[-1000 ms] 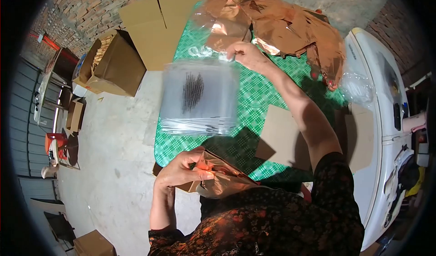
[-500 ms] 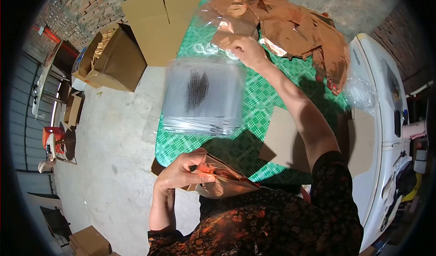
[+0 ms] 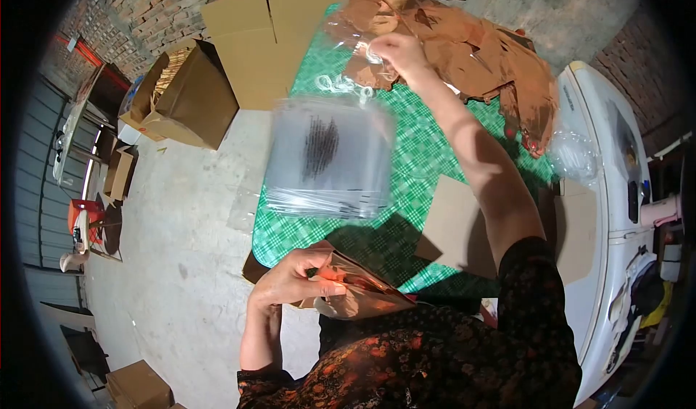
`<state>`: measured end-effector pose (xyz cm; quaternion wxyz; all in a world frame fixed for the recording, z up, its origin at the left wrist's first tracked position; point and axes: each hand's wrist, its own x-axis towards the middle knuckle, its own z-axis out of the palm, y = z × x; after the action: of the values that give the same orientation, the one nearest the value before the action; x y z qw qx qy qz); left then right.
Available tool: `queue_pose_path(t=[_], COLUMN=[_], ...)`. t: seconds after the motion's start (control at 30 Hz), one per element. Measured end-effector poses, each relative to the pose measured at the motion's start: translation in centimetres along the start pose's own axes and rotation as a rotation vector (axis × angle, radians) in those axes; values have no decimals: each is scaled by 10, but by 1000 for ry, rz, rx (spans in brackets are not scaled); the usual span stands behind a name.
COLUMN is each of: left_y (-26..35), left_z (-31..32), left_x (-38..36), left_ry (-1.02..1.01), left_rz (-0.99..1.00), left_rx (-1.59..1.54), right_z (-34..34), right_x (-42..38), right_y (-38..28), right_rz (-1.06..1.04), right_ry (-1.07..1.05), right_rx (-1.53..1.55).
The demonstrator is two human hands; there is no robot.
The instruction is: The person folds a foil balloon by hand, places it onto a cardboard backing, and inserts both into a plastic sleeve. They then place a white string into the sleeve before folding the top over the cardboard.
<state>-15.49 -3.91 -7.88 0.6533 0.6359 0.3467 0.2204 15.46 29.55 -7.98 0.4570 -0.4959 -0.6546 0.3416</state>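
Observation:
My left hand (image 3: 293, 278) is closed on the edge of a brown packet in clear film (image 3: 366, 293), held against my body at the table's front edge. My right hand (image 3: 401, 52) reaches to the back of the table, its fingers pinched on a small white string loop (image 3: 373, 52). More white loops (image 3: 337, 84) lie just left of it, behind a stack of clear plastic sleeves (image 3: 330, 159) with a dark printed patch. Brown wrapped pieces (image 3: 464, 50) are heaped beyond my right hand.
The table has a green checked cloth (image 3: 413, 141). Flat cardboard (image 3: 457, 220) lies at its right. A white appliance (image 3: 612, 191) stands on the right, with a plastic bag (image 3: 573, 154) beside it. An open carton (image 3: 192, 97) stands on the floor at left.
My right hand has lifted slightly away from the loops, with a white loop now at its fingers. My left hand still holds the brown packet. The view has shifted slightly.

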Motion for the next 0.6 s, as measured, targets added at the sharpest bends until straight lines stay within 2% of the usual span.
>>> queue_pose_path(t=[0.07, 0.2, 0.3, 0.4, 0.5, 0.6], left_y=[-1, -3, 3, 6, 9, 19], left_z=[0, -2, 3, 5, 4, 8], left_x=[-2, -4, 0, 2, 4, 4], left_ry=[17, 25, 50, 45, 19, 3], left_rz=[-2, -20, 65, 35, 58, 30], left_rx=[-2, 14, -29, -31, -20, -7], right_z=[-8, -2, -3, -7, -21, -55], right_x=[-2, -19, -24, -38, -65, -78], right_y=[-23, -52, -53, -57, -82, -97], right_rz=[108, 159, 178, 213, 218, 102], right_ry=[-58, -4, -20, -21, 30, 4], right_rx=[266, 245, 385, 554, 749, 791])
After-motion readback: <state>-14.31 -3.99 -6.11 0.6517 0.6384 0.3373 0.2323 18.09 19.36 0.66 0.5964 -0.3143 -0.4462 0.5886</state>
